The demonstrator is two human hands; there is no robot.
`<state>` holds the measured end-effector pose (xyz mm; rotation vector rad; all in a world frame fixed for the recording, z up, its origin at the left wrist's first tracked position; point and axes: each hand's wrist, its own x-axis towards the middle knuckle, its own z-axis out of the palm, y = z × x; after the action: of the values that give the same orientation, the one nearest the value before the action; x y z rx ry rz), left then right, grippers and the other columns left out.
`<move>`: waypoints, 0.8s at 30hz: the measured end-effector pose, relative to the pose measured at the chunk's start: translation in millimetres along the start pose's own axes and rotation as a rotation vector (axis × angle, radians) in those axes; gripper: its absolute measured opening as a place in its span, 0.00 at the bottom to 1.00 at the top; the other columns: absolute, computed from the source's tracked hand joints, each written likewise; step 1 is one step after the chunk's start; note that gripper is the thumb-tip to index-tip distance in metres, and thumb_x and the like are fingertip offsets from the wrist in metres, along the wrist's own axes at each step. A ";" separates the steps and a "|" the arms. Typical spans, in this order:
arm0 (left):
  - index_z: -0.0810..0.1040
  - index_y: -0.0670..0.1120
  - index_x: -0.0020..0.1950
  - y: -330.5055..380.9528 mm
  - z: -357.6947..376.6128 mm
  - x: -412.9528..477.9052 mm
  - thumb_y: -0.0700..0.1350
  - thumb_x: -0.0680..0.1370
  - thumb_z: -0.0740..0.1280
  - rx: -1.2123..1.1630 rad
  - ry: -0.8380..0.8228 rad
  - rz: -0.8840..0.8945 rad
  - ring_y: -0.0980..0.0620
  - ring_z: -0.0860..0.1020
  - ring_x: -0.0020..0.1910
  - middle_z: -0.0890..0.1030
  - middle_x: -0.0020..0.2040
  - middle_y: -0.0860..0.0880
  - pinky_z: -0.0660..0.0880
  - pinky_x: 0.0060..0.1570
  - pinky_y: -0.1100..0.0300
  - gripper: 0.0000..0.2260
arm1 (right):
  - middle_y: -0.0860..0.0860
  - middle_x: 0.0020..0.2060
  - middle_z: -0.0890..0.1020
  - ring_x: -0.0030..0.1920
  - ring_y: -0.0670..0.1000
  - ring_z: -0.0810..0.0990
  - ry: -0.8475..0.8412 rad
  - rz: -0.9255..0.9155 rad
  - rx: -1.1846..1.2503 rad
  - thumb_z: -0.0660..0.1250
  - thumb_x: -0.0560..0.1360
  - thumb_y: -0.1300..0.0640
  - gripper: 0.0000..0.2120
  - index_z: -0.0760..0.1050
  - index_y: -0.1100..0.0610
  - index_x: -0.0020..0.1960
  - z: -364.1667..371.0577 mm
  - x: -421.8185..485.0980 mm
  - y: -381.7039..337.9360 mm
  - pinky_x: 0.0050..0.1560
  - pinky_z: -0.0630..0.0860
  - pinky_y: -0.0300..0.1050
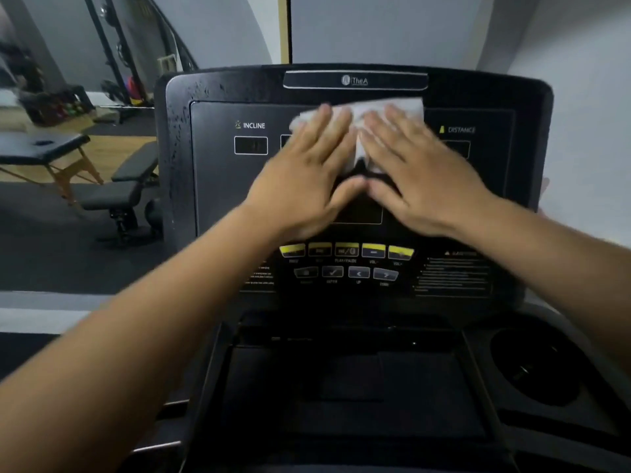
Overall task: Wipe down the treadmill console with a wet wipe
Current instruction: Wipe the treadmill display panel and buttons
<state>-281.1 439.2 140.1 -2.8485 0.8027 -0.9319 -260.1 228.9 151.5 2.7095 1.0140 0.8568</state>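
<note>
- On my feed the treadmill console [222,186] fills the centre of the frame, black and upright, its panel facing me
- The wet wipe [386,109] is spread white across the upper middle of that panel, just below the logo bar [355,80] and between the INCLINE label [251,125] and the DISTANCE label [459,130]
- I see the left hand [307,175] lying flat on the wipe's left part, fingers straight and pressing, gripping nothing
- The right hand [420,172] lies flat just beside it on the wipe's right part, fingers straight too
- The thumb tips sit close together under the wipe; I cannot tell whether they touch
- Both hands are blurred
- A row of yellow buttons [374,250] sits below the hands
- A round cup holder [536,367] is at lower right
- A massage table [41,145] and a padded bench [112,196] stand at the left of the frame
</note>
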 end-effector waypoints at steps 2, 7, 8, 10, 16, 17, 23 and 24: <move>0.54 0.39 0.79 -5.7 -13.2 30.2 0.62 0.81 0.44 -0.002 -0.005 -0.061 0.40 0.47 0.79 0.52 0.80 0.39 0.49 0.77 0.45 0.35 | 0.54 0.79 0.50 0.78 0.54 0.44 0.014 0.048 -0.006 0.45 0.78 0.40 0.34 0.50 0.58 0.78 -12.7 22.1 9.7 0.75 0.41 0.49; 0.59 0.37 0.77 24.2 11.6 -24.5 0.62 0.81 0.48 -0.030 -0.011 0.018 0.38 0.47 0.79 0.56 0.79 0.39 0.50 0.76 0.43 0.34 | 0.58 0.77 0.57 0.78 0.59 0.49 0.000 0.008 0.027 0.53 0.76 0.41 0.35 0.57 0.61 0.76 10.5 -30.4 -19.7 0.76 0.51 0.57; 0.59 0.38 0.78 34.0 21.6 -49.9 0.62 0.81 0.50 -0.037 -0.034 0.051 0.39 0.47 0.79 0.55 0.79 0.40 0.51 0.75 0.43 0.34 | 0.58 0.77 0.57 0.78 0.59 0.49 -0.024 -0.015 0.049 0.55 0.76 0.42 0.35 0.59 0.61 0.76 20.5 -54.3 -33.6 0.75 0.52 0.57; 0.59 0.41 0.78 48.1 35.4 -92.2 0.62 0.81 0.52 -0.046 -0.081 0.090 0.41 0.46 0.79 0.54 0.80 0.43 0.53 0.75 0.43 0.33 | 0.56 0.77 0.56 0.78 0.57 0.47 -0.078 -0.044 0.072 0.56 0.78 0.40 0.34 0.58 0.60 0.76 34.7 -92.7 -59.6 0.76 0.52 0.56; 0.56 0.36 0.78 9.8 17.6 -15.9 0.61 0.82 0.50 0.048 0.019 0.031 0.36 0.48 0.78 0.54 0.79 0.37 0.51 0.75 0.41 0.34 | 0.57 0.78 0.54 0.78 0.58 0.48 -0.028 0.070 0.047 0.54 0.77 0.43 0.35 0.53 0.61 0.77 16.4 -17.7 -28.4 0.76 0.48 0.56; 0.53 0.37 0.79 2.7 8.5 5.3 0.62 0.82 0.48 0.048 0.032 -0.005 0.37 0.47 0.78 0.52 0.79 0.37 0.49 0.76 0.41 0.34 | 0.57 0.78 0.52 0.78 0.58 0.46 -0.006 0.098 0.036 0.55 0.77 0.45 0.35 0.51 0.61 0.78 7.0 2.0 -19.1 0.76 0.45 0.56; 0.51 0.41 0.80 7.3 -5.0 25.1 0.62 0.82 0.44 -0.057 0.032 -0.080 0.42 0.43 0.79 0.50 0.80 0.41 0.44 0.77 0.46 0.34 | 0.54 0.79 0.46 0.78 0.54 0.40 0.007 0.139 0.084 0.54 0.79 0.47 0.34 0.46 0.58 0.79 -8.3 14.5 -11.7 0.76 0.41 0.52; 0.53 0.40 0.79 16.3 3.9 6.9 0.62 0.81 0.45 -0.060 0.019 -0.047 0.41 0.45 0.79 0.51 0.80 0.40 0.46 0.77 0.44 0.34 | 0.54 0.79 0.47 0.78 0.54 0.41 -0.007 0.119 0.088 0.54 0.78 0.46 0.34 0.48 0.58 0.79 0.0 -6.2 -17.8 0.77 0.43 0.54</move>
<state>-281.8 421.2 137.6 -2.9260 0.7821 -0.9582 -273.9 238.6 143.2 2.8700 0.9176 0.8398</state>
